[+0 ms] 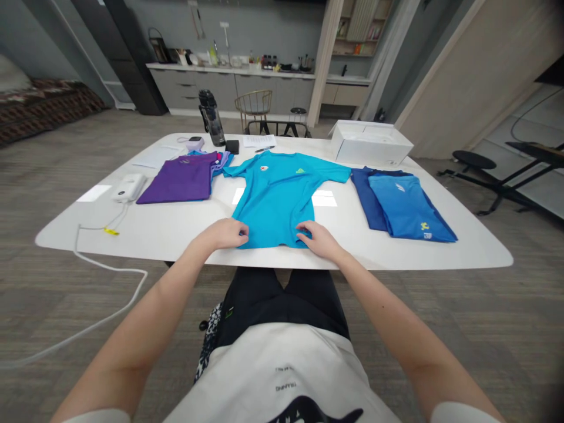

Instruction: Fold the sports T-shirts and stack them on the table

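Note:
A turquoise short-sleeved T-shirt (277,197) lies spread on the white table in front of me, collar pointing away, with small marks on its chest. My left hand (227,234) is closed at the lower left corner of the hem, fingers curled around the fabric edge. On the opposite side, my right hand (321,239) has its bent fingers and thumb on the lower right part of the T-shirt, gripping the cloth near the hem. Some wrinkles run along the right side of the shirt.
A folded purple garment (183,179) lies left on the table (185,229), folded blue garments (409,205) right. Behind stand a water bottle (212,120), a black wallet-like item (232,147), papers (259,141) and a white box (370,144). A white power strip (129,188) trails its cable off the edge.

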